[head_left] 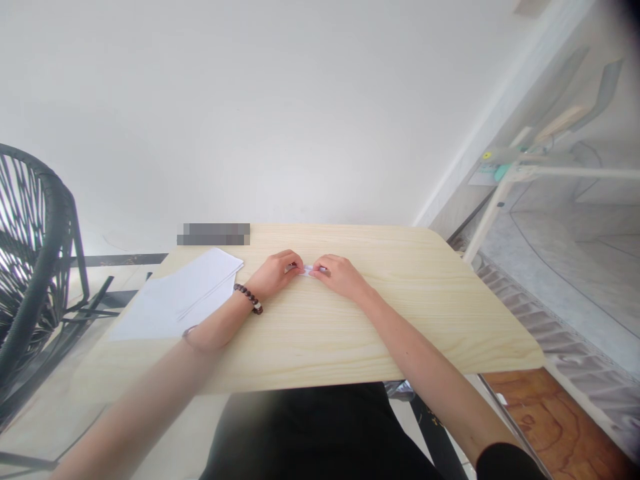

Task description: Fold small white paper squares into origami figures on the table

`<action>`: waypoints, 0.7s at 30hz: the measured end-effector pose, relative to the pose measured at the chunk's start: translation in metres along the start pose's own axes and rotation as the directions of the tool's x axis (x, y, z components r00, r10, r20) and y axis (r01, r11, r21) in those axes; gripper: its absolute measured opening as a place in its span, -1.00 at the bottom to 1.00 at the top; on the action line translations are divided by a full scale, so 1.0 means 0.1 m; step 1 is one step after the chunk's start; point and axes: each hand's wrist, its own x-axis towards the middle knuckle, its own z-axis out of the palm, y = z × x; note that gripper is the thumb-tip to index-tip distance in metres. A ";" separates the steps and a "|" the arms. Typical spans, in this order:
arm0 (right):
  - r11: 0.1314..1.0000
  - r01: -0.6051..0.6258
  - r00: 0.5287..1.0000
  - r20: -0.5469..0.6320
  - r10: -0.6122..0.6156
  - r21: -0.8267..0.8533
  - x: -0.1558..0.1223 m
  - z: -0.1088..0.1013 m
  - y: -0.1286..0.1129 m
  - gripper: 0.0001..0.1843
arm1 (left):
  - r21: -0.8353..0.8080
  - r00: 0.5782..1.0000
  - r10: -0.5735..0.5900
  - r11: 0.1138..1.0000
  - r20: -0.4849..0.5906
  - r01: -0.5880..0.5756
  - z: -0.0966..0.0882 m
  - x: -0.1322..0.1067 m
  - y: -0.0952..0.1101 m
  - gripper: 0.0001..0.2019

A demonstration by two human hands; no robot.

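Between my two hands lies a small folded piece of white paper [308, 270], low over the middle of the wooden table [320, 340]. My left hand [277, 272] pinches its left end, thumb against fingers. At the right end, the fingertips of my right hand [339, 273] are pinched on the same paper. Much of the paper is hidden under my fingers, so its exact folds cannot be made out. A dark beaded bracelet [249, 298] circles my left wrist.
White paper sheets [165, 303] lie on the table's left side, partly under my left forearm. Behind them, a blurred-out dark block [214, 234] sits near the wall. A black woven chair [37, 267] stands at left; a white-framed piece of equipment [493, 217] stands at right.
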 end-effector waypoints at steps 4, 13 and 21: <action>1.000 0.007 1.000 0.006 -0.007 -0.026 -0.01 0.00 -0.01 -0.87 | -0.029 1.000 -0.001 1.000 0.016 0.001 0.00 0.00 0.01 -0.83; 0.999 0.010 1.000 0.026 -0.009 -0.050 0.00 -0.02 -0.02 -0.82 | 0.032 0.996 -0.069 0.997 0.049 0.067 -0.03 0.00 0.02 -0.81; 0.988 -0.063 0.998 0.030 0.059 0.142 -0.03 -0.05 -0.03 -0.84 | -0.103 0.992 -0.076 0.991 0.099 0.086 -0.05 -0.01 0.01 -0.84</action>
